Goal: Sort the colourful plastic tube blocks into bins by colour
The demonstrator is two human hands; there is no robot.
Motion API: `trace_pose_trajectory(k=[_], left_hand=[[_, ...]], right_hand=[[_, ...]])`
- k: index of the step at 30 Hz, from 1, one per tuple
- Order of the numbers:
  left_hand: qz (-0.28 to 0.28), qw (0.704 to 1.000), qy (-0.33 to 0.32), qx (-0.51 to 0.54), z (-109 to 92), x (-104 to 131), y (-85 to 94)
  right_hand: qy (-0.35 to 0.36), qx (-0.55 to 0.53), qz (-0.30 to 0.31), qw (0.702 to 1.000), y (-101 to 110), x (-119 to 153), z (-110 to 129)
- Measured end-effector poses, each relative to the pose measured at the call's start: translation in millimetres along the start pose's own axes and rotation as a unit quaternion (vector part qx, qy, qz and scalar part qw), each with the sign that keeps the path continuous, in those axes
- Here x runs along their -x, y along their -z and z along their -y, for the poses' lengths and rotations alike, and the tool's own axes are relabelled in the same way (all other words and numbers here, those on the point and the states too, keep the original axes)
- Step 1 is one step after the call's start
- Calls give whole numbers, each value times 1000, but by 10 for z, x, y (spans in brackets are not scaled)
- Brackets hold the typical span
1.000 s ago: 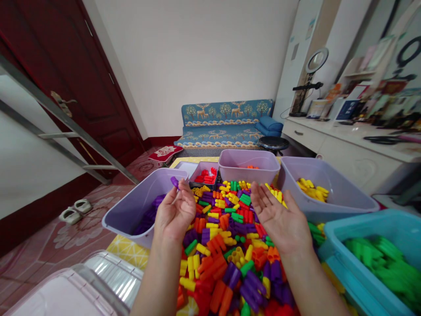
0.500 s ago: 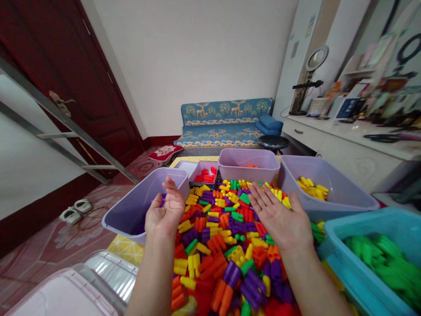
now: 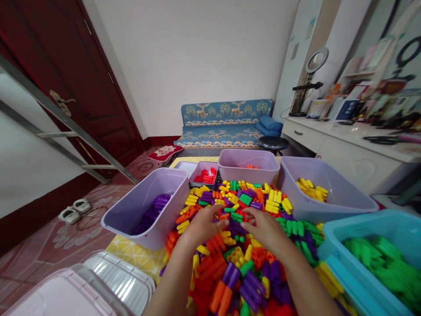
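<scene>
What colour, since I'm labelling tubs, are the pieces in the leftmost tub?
The pieces are purple, seen best in the head view.

Left hand (image 3: 204,224) and right hand (image 3: 265,227), both bare.
Thumb (image 3: 221,225): slim, tapered. Behind each hand: bare, narrow wrist (image 3: 188,242), then bare forearm (image 3: 173,278), smooth in outline, broader with distance from the hand.

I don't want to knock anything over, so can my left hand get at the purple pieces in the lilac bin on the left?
Probably yes: your left hand is nearby and the purple pieces lie uncovered in the open lilac bin, though its side wall stands between.
</scene>
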State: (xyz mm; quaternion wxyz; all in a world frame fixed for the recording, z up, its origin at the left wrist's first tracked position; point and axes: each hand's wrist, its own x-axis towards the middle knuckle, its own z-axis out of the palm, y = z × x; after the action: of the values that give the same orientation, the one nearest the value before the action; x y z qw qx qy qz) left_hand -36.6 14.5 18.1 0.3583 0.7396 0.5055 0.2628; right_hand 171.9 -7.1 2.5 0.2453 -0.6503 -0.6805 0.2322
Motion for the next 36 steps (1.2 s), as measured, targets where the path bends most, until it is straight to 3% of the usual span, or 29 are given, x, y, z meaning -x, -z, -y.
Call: trace_pose_trajectory(k=[3, 9, 14, 18, 20, 22, 24, 26, 28, 29, 31, 36], left_hand=[[15, 1000, -20, -19, 75, -52, -177], [26, 992, -89, 89, 107, -126, -331], [10, 980, -105, 171, 73, -140, -298], [0, 978, -108, 181, -3, -115, -207], [-14, 982, -98, 161, -38, -102, -170], [-19, 985, -81, 152, -57, -97, -154], [-17, 986, -71, 148, -56, -99, -160], [-15, 987, -72, 141, -38, -106, -176], [-9, 989, -74, 129, -18, -110, -189], [-7, 990, -72, 123, -13, -110, -192], [-5, 991, -67, 112, -16, -105, -191], [1, 994, -61, 92, -37, -96, -185]], right_hand=[[33, 24, 26, 999, -141, 4, 5], [70, -14, 55, 996, -274, 16, 125], [71, -96, -16, 993, -196, -26, 146], [55, -224, -96, 968, -46, -53, 131], [39, -318, -149, 935, 55, -35, 165], [32, -413, -238, 879, 175, 7, 241], [47, -493, -357, 792, 315, 66, 335], [96, -559, -456, 686, 471, 135, 407], [127, -595, -512, 607, 631, 212, 419], [125, -611, -524, 580, 706, 254, 400], [98, -633, -524, 562, 830, 341, 332], [69, -596, -503, 622, 946, 462, 226]])
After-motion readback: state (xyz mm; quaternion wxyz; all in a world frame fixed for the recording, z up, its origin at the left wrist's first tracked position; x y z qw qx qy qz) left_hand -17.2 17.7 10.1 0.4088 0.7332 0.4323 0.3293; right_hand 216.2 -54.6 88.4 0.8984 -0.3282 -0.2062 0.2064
